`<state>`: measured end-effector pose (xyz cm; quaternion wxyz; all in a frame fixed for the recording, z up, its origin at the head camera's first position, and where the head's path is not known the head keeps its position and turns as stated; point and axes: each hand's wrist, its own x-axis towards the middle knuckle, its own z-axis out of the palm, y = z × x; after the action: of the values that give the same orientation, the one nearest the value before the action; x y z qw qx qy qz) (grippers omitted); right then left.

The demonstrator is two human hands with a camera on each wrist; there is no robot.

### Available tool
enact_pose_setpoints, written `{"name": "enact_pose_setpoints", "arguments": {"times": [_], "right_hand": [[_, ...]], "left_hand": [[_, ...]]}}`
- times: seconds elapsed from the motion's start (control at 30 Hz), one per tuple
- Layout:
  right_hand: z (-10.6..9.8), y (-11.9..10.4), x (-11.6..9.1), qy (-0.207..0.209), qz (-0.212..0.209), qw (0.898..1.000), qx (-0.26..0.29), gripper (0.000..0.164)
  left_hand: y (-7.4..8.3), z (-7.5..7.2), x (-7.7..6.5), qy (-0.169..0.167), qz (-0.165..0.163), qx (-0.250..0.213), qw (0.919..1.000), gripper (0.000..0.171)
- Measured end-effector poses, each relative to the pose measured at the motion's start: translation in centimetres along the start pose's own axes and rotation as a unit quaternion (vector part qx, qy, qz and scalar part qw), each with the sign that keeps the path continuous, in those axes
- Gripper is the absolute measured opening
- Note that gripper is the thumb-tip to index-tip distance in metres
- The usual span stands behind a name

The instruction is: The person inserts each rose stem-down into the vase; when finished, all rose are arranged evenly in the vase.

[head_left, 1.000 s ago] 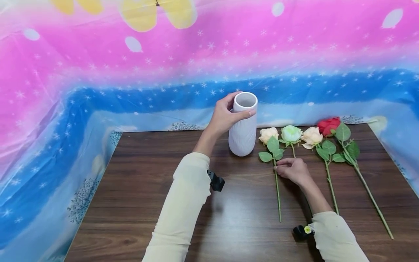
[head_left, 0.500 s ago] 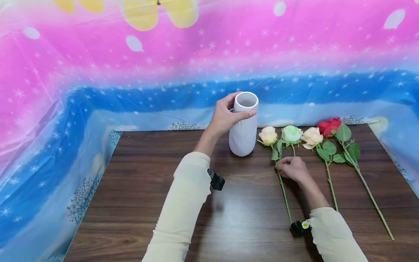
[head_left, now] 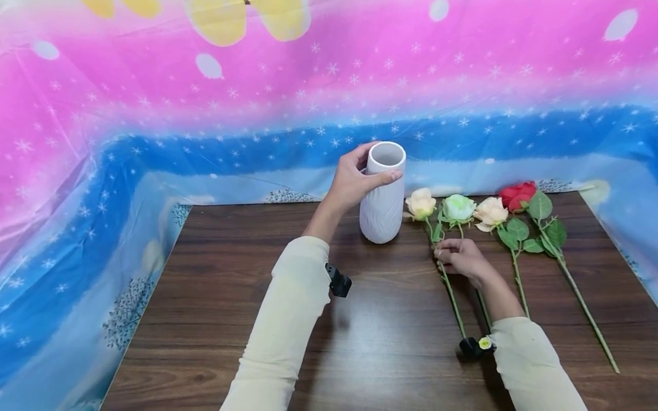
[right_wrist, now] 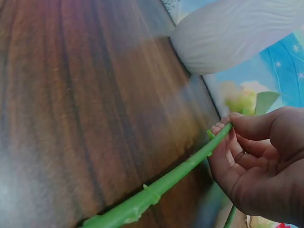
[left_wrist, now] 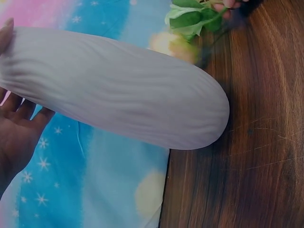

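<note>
A tall white vase (head_left: 381,211) with a rippled surface stands upright near the table's back edge. My left hand (head_left: 354,180) grips it just below the rim, thumb across the front. In the right wrist view, my right hand (right_wrist: 263,156) pinches the green stem of a cream rose (head_left: 421,204) between thumb and fingertips. That stem (right_wrist: 166,183) slants toward the camera, its bloom blurred beyond the hand. Right beside it lies a pale green rose (head_left: 458,209), part of its stem hidden behind my right hand.
Farther right on the brown wooden table (head_left: 216,319) lie another cream rose (head_left: 491,214) and a red rose (head_left: 517,196) with long stems. A pink and blue patterned cloth (head_left: 288,97) hangs behind the table and along its left side.
My right hand has taken up the cream rose's stem; its lower end has swung right, its leaves have turned, and the bloom has risen slightly. The left hand and vase have stayed put.
</note>
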<state>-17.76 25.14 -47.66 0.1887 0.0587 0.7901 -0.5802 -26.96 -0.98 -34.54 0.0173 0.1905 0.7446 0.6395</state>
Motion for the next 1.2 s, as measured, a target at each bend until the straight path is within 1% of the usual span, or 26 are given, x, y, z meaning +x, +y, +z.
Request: {"name": "enact_pose_setpoints", "arguments": {"times": [0.17,0.23,0.37,0.47,0.53,0.7,0.77,0.97,1.03,1.2], "right_hand": [[-0.3,-0.9,0.1,-0.01,-0.027,0.999,0.038,0.035],[-0.5,-1.3,0.1,-0.01,-0.035,0.998,0.059,0.03],[-1.0,-2.4,-0.2,-0.005,-0.047,0.994,0.095,0.014],[-1.4,-3.3,-0.4,0.003,-0.052,0.992,0.117,0.007],[-1.6,-4.0,-0.6,0.005,-0.058,0.99,0.125,0.008],[-2.2,-5.6,-0.9,0.006,-0.093,0.98,0.173,0.013],[-2.5,-6.2,-1.0,0.006,-0.113,0.974,0.195,0.013],[-3.3,-8.6,-1.2,0.011,-0.169,0.959,0.228,0.016],[-3.5,-9.4,-1.2,0.014,-0.184,0.955,0.232,0.016],[-3.9,-11.4,-1.3,0.016,-0.213,0.95,0.229,0.015]], "left_hand": [[0.3,0.0,-0.1,0.001,0.008,0.0,1.0,0.068],[0.3,-0.1,-0.1,0.0,0.01,0.001,1.0,0.068],[0.2,-0.1,-0.1,0.0,0.01,0.003,0.9999,0.068],[0.1,0.0,0.0,-0.002,0.01,0.005,0.9999,0.068],[0.1,0.0,-0.1,-0.003,0.01,0.007,0.9999,0.069],[0.0,0.0,-0.2,-0.005,0.013,0.007,0.9999,0.067],[0.0,0.0,-0.2,-0.006,0.014,0.005,0.9999,0.066],[0.0,0.0,-0.3,-0.01,0.019,0.004,0.9998,0.065],[0.0,0.0,-0.3,-0.01,0.02,0.005,0.9997,0.065],[0.0,0.0,-0.4,-0.01,0.019,0.009,0.9997,0.066]]}}
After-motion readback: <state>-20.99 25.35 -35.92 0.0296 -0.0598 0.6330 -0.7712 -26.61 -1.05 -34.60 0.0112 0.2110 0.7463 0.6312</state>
